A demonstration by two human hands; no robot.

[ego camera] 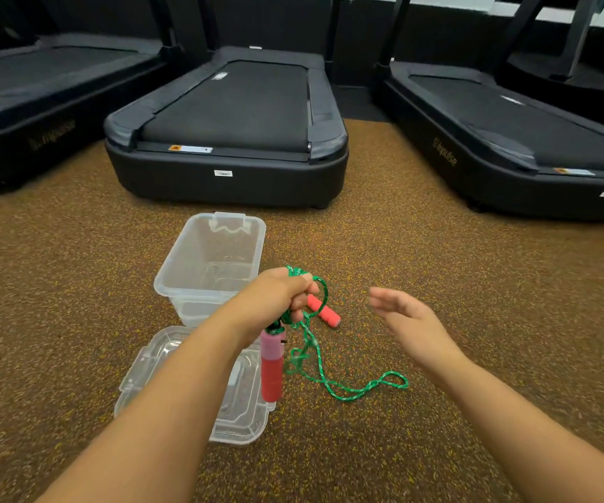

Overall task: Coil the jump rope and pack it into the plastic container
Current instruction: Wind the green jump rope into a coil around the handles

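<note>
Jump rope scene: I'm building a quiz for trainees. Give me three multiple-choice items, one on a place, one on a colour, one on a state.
1. Where is the lid?
A. on the container
B. on the floor, nearer the person than the container
C. on a treadmill

2. What colour is the rope?
A. green
B. blue
C. white

3. How is the right hand?
A. gripping a handle
B. fisted
C. open, holding nothing

Answers: 1 B, it lies flat below the open container; 2 A, green cord hangs from the left hand; 3 C, its fingers are spread.

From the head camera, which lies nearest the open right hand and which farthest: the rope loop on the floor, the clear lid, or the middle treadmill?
From the right hand:
1. Rope loop, on the floor just below it.
2. Clear lid, lower left, under the left forearm.
3. Middle treadmill, far ahead beyond the container.
</note>
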